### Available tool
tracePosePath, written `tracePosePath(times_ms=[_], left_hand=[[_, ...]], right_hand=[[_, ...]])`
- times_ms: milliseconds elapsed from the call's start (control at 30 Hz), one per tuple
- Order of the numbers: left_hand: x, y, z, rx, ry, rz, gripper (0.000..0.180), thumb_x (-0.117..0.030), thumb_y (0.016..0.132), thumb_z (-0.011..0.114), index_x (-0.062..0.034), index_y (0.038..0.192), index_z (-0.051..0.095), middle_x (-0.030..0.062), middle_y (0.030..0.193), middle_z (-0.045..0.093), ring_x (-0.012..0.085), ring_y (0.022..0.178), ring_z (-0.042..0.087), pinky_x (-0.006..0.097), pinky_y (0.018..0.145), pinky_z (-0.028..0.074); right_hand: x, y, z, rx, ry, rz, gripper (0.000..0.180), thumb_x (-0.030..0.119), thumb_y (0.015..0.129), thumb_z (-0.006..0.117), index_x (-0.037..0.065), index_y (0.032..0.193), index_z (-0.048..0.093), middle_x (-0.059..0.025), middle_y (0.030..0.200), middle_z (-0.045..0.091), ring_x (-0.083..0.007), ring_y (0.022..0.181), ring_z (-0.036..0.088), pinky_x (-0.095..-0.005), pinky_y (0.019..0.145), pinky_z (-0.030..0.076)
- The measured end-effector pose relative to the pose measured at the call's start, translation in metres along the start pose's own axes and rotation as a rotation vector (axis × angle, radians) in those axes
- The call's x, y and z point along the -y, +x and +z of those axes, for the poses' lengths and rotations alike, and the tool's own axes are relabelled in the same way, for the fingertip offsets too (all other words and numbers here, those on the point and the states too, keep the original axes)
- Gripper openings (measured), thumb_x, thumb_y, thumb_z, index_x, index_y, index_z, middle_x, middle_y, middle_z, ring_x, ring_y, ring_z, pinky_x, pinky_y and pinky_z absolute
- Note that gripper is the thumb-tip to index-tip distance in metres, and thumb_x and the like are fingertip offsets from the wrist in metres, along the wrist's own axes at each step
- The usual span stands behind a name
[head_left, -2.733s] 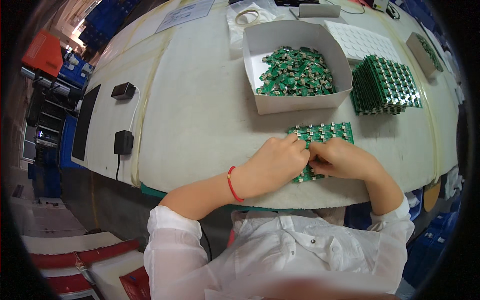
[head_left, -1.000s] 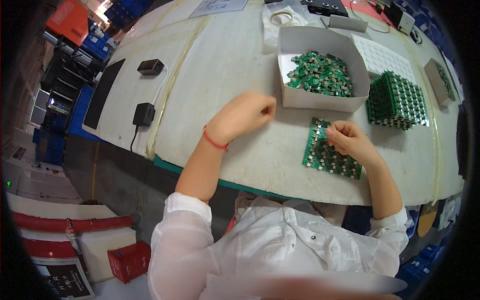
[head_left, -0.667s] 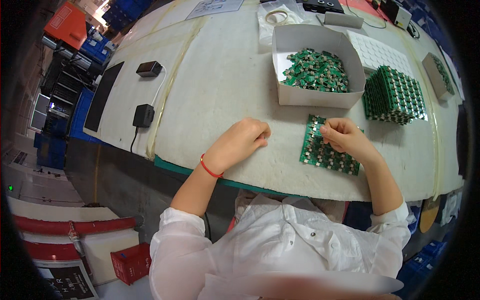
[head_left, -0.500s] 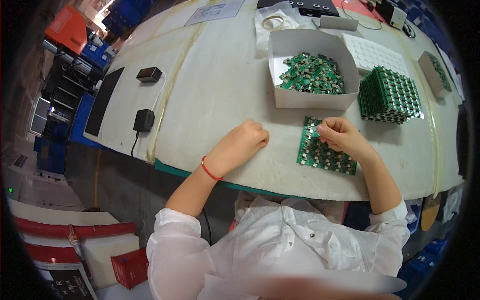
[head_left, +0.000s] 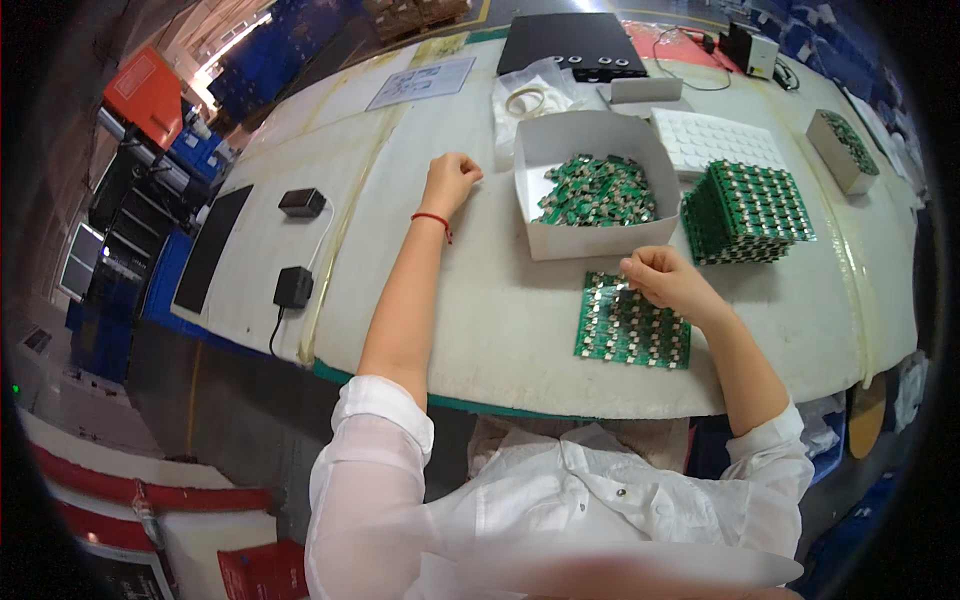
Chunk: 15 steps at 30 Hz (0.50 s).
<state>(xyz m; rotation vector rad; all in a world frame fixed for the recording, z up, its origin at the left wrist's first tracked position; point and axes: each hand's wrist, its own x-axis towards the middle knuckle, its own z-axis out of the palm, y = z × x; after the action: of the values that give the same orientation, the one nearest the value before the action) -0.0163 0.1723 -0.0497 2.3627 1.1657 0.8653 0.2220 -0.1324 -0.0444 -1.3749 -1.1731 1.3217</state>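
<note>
My left hand (head_left: 453, 183) is stretched out over the white tabletop, left of the white box; its fingers are curled closed, and whatever they may hold is too small to see. Above the far right part of a green circuit board panel (head_left: 632, 325), my right hand (head_left: 672, 283) is closed in a pinch. Its fingertips hide what, if anything, is between them. The panel lies flat near the table's front edge and carries rows of small metal connectors. Beyond it stands an open white box (head_left: 590, 243) holding a heap of small green circuit boards (head_left: 598, 190).
Right of the box rises a stack of green panels (head_left: 750, 212), with a white tray (head_left: 718, 142) behind it. A smaller box of boards (head_left: 842, 155) sits at the far right. On the left are a black adapter (head_left: 293, 287), a small black device (head_left: 302, 203) and a dark mat (head_left: 212, 250).
My left arm has reached forward, taking the closed hand farther from me, beside the box. My right hand stays pinched over the panel. The whole view has shifted a little.
</note>
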Motion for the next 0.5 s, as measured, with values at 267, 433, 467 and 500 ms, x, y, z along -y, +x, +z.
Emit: tracePosePath(times_ms=[267,433,467,500], left_hand=[[0.024,0.013,0.015,0.17,0.031,0.057,0.015,-0.01,0.073,0.071,-0.0004,0.084,0.075,0.0187,0.077,0.071,0.0243,0.071,0.07,0.034,0.068,0.054],[0.035,0.018,0.019,0.19,0.129,0.129,0.014,-0.008,0.08,0.067,0.0048,0.085,0.067,0.0176,0.076,0.068,0.0251,0.071,0.065,0.038,0.067,0.05],[0.024,0.014,0.017,0.137,0.245,0.266,0.014,-0.008,0.083,0.064,0.0057,0.083,0.065,0.0205,0.078,0.067,0.0321,0.072,0.064,0.041,0.068,0.05],[0.022,0.013,0.017,0.161,0.226,0.248,0.015,-0.009,0.084,0.063,0.0059,0.082,0.064,0.0218,0.078,0.066,0.035,0.073,0.063,0.041,0.069,0.05]], right_hand=[[-0.001,0.002,-0.014,-0.045,-0.095,-0.054,0.036,0.036,0.098,0.059,0.007,0.076,0.058,0.0068,0.065,0.046,-0.0016,0.054,0.035,-0.0215,0.046,0.028],[-0.016,0.01,-0.016,-0.03,-0.162,-0.218,0.04,0.039,0.097,0.059,0.004,0.077,0.063,0.0033,0.069,0.054,-0.0063,0.062,0.046,-0.0266,0.055,0.039],[-0.019,0.011,-0.018,-0.029,-0.174,-0.244,0.04,0.038,0.097,0.059,0.004,0.078,0.065,0.0018,0.07,0.057,-0.0074,0.061,0.046,-0.0273,0.055,0.039],[-0.023,0.013,-0.018,-0.081,-0.178,-0.241,0.04,0.038,0.097,0.059,0.004,0.078,0.065,0.0018,0.07,0.057,-0.0074,0.061,0.046,-0.0273,0.055,0.039]])
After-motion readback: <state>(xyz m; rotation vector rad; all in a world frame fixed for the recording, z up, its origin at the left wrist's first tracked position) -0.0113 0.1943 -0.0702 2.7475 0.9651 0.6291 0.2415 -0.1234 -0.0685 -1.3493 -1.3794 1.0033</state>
